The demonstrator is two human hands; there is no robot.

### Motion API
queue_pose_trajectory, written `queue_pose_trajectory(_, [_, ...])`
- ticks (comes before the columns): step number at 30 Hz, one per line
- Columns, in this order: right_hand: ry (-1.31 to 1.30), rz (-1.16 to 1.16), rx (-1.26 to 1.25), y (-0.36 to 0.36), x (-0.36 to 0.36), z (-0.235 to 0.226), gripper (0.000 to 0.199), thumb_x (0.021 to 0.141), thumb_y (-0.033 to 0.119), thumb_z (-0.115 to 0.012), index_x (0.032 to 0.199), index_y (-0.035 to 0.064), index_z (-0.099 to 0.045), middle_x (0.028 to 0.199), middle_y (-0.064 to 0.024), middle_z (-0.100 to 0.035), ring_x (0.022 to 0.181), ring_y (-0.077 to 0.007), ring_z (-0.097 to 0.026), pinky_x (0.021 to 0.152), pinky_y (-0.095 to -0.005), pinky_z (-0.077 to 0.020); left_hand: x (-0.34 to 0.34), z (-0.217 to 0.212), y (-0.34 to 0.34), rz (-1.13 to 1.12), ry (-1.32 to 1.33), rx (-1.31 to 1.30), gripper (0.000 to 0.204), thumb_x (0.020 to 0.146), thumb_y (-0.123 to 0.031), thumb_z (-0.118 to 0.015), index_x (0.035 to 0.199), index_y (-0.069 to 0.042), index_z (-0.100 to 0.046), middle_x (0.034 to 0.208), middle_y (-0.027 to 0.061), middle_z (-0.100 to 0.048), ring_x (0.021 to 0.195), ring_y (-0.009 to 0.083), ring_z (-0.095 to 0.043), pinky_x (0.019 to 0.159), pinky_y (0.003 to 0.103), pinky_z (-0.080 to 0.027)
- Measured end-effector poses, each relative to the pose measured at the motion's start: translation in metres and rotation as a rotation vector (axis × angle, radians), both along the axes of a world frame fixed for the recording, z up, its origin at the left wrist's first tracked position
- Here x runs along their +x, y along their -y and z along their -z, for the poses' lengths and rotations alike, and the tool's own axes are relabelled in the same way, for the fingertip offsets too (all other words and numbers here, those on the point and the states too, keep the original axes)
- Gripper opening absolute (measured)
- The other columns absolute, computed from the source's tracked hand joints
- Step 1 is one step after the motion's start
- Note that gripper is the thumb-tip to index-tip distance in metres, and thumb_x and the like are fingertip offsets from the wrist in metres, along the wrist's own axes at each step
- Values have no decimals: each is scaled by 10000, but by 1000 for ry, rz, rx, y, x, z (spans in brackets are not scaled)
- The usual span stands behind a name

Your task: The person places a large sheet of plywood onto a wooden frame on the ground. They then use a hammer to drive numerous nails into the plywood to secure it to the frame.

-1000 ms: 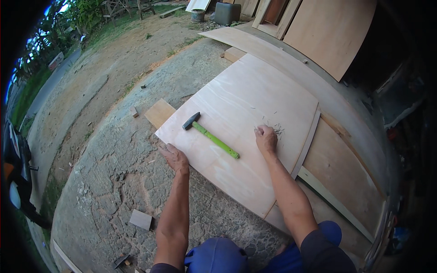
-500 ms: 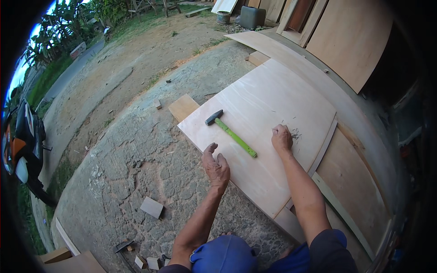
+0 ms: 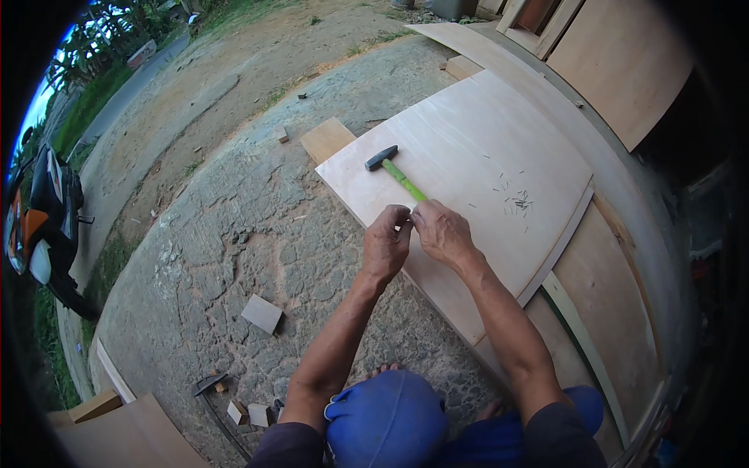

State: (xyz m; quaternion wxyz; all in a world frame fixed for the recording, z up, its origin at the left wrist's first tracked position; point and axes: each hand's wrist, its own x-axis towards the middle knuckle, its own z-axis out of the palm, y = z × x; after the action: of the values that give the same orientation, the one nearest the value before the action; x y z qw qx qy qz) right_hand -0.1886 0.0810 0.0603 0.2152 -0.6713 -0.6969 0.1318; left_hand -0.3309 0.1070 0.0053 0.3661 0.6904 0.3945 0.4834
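Note:
Over the near left edge of a pale plywood panel (image 3: 468, 132), my two hands meet at the fingertips. My left hand (image 3: 385, 246) is closed in a pinch. Against it, my right hand (image 3: 445, 234) pinches too; whatever is between the fingers is too small to make out. A hammer (image 3: 402, 178) with a dark head and green handle lies on the panel just beyond them, its handle end hidden by my right hand. Loose nails (image 3: 519, 203) lie scattered on the panel, right of my hands.
Wood blocks (image 3: 328, 140) stick out beneath the panel. More plywood (image 3: 608, 273) lies to the right. Small offcuts (image 3: 261, 313) and a dark metal tool (image 3: 209, 384) rest on rough concrete. A motorcycle (image 3: 47, 218) stands far left; a large board (image 3: 624, 62) leans at the back right.
My right hand has moved left from the nails to meet my left hand. My left hand has gone from open to pinching and shifted slightly up and right. The view has tilted down.

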Motion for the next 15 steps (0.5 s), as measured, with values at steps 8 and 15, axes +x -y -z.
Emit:
queue_pose_trajectory(8, [58, -29, -3, 9, -7, 18, 194, 968, 237, -568, 978, 43, -566, 945, -187, -637, 916, -397, -664, 775, -514, -528, -9, -5, 14, -16, -42, -88, 249, 896, 36, -647, 1119, -16, -548, 872, 113, -701, 801, 179, -696, 719, 320, -554])
queue_pose_trajectory(15, [-76, -29, -37, 6, 0, 40, 224, 947, 224, -591, 1079, 43, -606, 1045, -178, -625, 1011, -374, -624, 826, -494, -512, -12, 25, 31, -117, -121, -200, 202, 924, -23, -616, 1093, -23, -504, 884, 140, -663, 782, 248, -671, 699, 381, -527])
